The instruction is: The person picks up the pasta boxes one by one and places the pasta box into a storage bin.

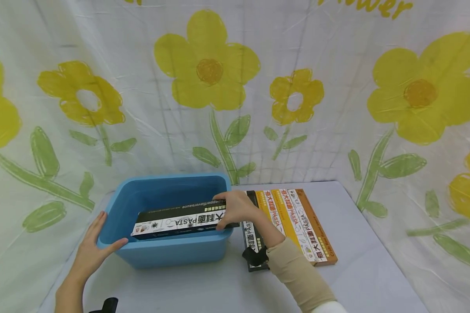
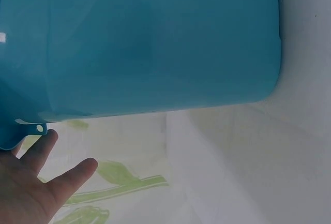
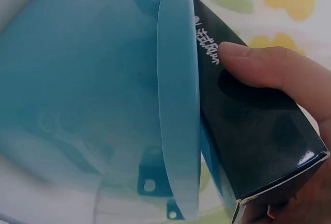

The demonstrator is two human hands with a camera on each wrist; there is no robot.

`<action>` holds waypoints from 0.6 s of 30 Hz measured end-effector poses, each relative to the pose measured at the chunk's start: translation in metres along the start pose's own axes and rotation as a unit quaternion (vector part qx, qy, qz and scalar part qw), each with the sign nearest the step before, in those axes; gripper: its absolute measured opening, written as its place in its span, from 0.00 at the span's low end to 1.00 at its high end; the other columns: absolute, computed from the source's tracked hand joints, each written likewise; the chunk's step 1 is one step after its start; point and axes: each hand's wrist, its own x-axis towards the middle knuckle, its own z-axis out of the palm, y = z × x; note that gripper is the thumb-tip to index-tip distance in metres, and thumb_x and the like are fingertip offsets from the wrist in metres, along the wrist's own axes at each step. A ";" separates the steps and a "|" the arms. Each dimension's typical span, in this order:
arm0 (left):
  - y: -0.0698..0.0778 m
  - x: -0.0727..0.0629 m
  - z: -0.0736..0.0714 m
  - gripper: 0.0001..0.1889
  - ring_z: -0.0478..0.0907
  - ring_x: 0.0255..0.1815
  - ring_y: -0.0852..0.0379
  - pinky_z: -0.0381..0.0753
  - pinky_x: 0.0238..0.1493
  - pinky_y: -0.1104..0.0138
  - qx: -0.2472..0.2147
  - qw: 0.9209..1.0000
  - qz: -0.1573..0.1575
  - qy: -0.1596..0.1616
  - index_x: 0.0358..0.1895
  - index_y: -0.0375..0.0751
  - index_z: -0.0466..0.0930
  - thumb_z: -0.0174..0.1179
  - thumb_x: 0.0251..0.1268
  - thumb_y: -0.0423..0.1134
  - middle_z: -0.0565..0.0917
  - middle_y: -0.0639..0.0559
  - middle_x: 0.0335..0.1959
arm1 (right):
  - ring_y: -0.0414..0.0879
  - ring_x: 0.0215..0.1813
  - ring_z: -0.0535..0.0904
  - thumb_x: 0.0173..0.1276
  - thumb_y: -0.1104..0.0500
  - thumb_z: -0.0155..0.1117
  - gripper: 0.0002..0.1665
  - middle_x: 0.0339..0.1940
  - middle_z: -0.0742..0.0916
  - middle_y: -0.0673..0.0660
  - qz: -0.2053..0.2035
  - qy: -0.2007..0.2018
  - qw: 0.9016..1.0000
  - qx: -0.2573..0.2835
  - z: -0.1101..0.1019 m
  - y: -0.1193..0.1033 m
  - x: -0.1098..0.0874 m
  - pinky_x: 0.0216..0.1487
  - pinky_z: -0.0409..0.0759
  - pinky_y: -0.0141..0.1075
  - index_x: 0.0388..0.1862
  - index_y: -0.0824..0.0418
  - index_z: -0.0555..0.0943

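A black-and-white pasta box point(image 1: 168, 225) lies lengthwise at the mouth of a blue plastic bin point(image 1: 172, 256), its right end by the bin's right rim. My right hand point(image 1: 239, 208) grips that right end, fingers at the far side and thumb at the near side. Seen from the right wrist, the thumb presses the dark side of the box point(image 3: 253, 115) just beyond the bin rim point(image 3: 178, 89). At the bin's front left corner, my left hand point(image 1: 87, 254) rests with spread, fairly straight fingers against the rim. The left wrist view shows the bin's outer wall point(image 2: 155, 48) above those fingers.
Right of the bin, several pasta boxes lie side by side on the white table point(image 1: 360, 252): a black one point(image 1: 252, 243) partly under my right forearm, then yellow point(image 1: 283, 217) and orange-brown point(image 1: 319, 234) ones. A flower-printed curtain point(image 1: 329, 143) hangs behind the table.
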 end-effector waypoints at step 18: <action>-0.002 -0.001 -0.001 0.51 0.33 0.75 0.28 0.42 0.58 0.24 -0.010 1.000 0.006 -0.004 0.78 0.40 0.36 0.62 0.63 0.51 0.37 0.37 0.79 | 0.38 0.16 0.62 0.43 0.51 0.84 0.43 0.22 0.83 0.49 0.046 -0.074 0.995 -0.046 0.015 -0.010 0.040 0.19 0.62 0.29 0.61 0.59 0.80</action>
